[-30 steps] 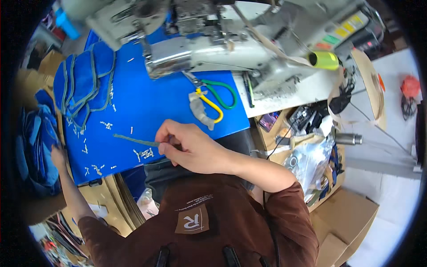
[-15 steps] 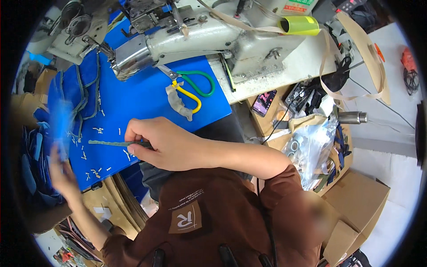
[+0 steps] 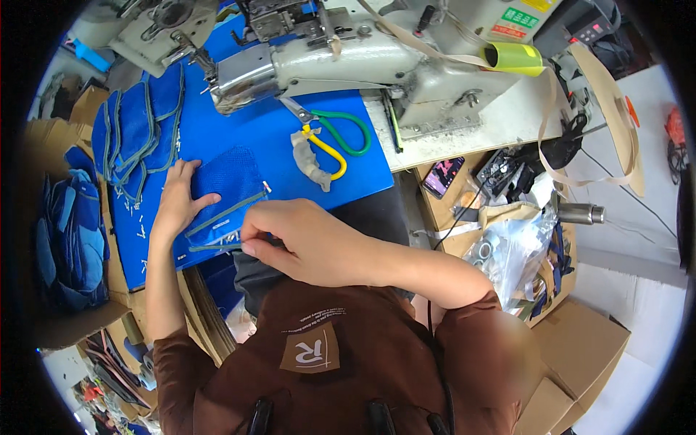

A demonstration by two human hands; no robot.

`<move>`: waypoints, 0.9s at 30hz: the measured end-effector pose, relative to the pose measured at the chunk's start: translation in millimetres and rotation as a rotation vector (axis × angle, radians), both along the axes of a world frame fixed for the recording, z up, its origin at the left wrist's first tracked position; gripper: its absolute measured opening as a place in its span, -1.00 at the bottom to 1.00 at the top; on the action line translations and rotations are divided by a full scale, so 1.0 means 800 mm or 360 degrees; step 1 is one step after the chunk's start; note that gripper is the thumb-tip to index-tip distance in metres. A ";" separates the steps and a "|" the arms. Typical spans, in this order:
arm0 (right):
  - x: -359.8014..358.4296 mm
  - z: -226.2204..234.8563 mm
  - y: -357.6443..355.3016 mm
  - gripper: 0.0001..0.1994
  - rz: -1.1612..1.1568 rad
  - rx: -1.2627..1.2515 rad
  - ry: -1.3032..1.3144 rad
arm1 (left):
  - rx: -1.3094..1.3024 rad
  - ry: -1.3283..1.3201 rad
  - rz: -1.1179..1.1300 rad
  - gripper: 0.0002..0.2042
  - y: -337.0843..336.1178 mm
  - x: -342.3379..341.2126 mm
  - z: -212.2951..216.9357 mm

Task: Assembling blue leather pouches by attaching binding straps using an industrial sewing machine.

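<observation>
left hand [image 3: 177, 203] on blue mesh piece [image 3: 226, 181], right hand [image 3: 304, 241] pinching strip [image 3: 217, 247]

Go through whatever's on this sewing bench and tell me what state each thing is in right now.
left hand: flat on blue mesh piece
right hand: pinching grey trim strip
scissors: lying flat, blades under the machine
stack of blue pieces: fanned, grey-edged
yellow tape roll: tape pulled out

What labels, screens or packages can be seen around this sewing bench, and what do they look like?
Green rectangular label, on the grey sewing machine's top.
Red label strip, just below the green one.
Small dark control panel with red display, upper right.
Brown cardboard boxes, lower right floor.
</observation>
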State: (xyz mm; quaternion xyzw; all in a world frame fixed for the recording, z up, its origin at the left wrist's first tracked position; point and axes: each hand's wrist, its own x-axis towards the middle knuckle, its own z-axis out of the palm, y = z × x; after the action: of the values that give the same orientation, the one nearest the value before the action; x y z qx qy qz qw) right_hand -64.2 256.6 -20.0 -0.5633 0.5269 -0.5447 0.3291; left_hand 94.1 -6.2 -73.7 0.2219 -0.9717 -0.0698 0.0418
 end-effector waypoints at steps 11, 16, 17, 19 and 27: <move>0.005 0.015 -0.016 -0.89 -0.0056 -0.0147 0.0353 | 0.0749 0.0385 -0.0162 -0.88 0.034 -0.001 0.110; 0.013 0.028 -0.047 -0.88 -0.0349 -0.0300 0.0687 | 0.0617 0.0464 -0.0463 -0.81 0.080 -0.010 0.150; 0.011 0.026 -0.049 -0.88 -0.0388 -0.0221 0.0787 | 0.0618 0.0464 -0.0466 -0.81 0.079 -0.011 0.149; 0.009 0.023 -0.047 -0.89 -0.0449 -0.0255 0.0798 | 0.0607 0.0500 -0.0459 -0.81 0.078 -0.015 0.148; 0.002 0.016 -0.032 -0.93 -0.0512 -0.0214 0.0626 | 0.0601 0.0510 -0.0517 -0.80 0.079 -0.024 0.148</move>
State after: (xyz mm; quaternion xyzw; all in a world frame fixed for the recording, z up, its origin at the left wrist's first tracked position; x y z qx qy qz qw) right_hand -62.4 231.4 -7.0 -0.5880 0.6262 -0.5037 0.0913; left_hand 75.1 57.2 44.7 0.0534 -0.9453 -0.2893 0.1409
